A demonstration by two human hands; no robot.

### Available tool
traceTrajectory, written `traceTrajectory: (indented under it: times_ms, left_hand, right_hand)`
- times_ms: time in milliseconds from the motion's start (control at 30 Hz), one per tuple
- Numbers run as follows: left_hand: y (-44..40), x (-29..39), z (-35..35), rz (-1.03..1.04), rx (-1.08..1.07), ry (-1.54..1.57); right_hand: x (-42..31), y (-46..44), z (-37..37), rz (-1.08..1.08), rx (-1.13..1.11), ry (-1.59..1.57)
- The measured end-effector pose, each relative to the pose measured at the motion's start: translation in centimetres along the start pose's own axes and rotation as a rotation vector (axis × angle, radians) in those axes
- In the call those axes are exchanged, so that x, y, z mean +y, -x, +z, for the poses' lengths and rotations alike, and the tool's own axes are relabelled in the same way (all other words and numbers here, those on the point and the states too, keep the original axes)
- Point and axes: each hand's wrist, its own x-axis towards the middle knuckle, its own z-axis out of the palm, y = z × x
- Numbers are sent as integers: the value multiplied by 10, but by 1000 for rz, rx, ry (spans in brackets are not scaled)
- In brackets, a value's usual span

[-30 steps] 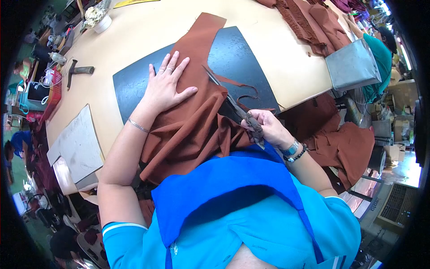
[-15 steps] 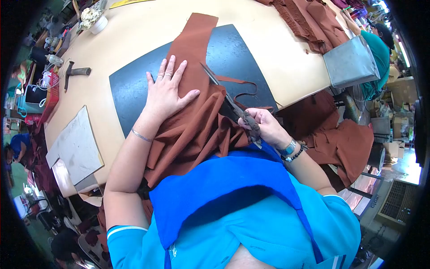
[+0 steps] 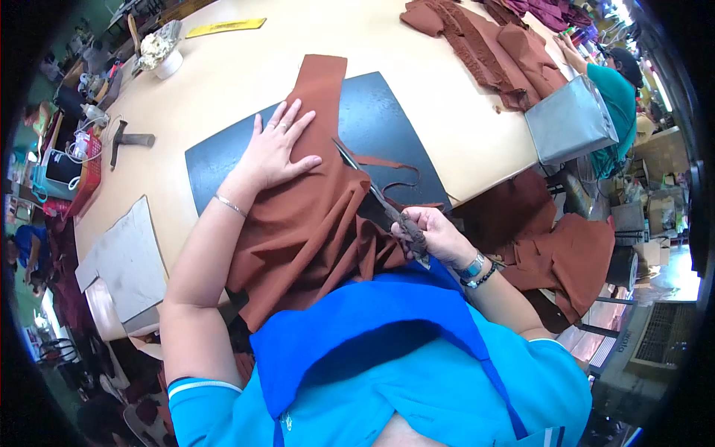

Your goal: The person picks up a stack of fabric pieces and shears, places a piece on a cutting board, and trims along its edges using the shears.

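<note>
Here the rust-brown cloth point(image 3: 298, 223) is lying across the dark board point(image 3: 391, 123), its narrow end reaching past the far edge, its near part bunching into deep folds against the blue apron point(image 3: 357, 316). The left hand point(image 3: 275, 158) is resting flat on it, palm down, fingers spreading loose and gripping nothing. Over on the other side, the right hand point(image 3: 441, 237) is closing around the wrapped handle of the scissors point(image 3: 378, 195), and those blades are pointing away from the body, tips sitting at the cloth's right edge. Just beside them, a thin brown strip point(image 3: 413, 173) is curling over the board.

Moving outward, the pale table point(image 3: 462, 134) is carrying it all: a hammer point(image 3: 135, 139) is lying off to the left, with a grey sheet point(image 3: 128, 244) nearer the body. Further away a white cup point(image 3: 170, 65) is standing near a yellow strip point(image 3: 226, 28). On the far right, more brown pieces point(image 3: 477, 52) are heaping up near a metal box point(image 3: 570, 121), and beyond it a co-worker in green point(image 3: 617, 104) is reaching an arm toward the table.
</note>
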Motion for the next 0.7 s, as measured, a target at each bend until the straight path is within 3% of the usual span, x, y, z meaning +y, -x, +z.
traceTrajectory:
  times_ms: [700]
  left_hand:
    - [23,57,12,-222,32,-78]
  right_hand:
    - [14,-7,4,-91,44,-76]
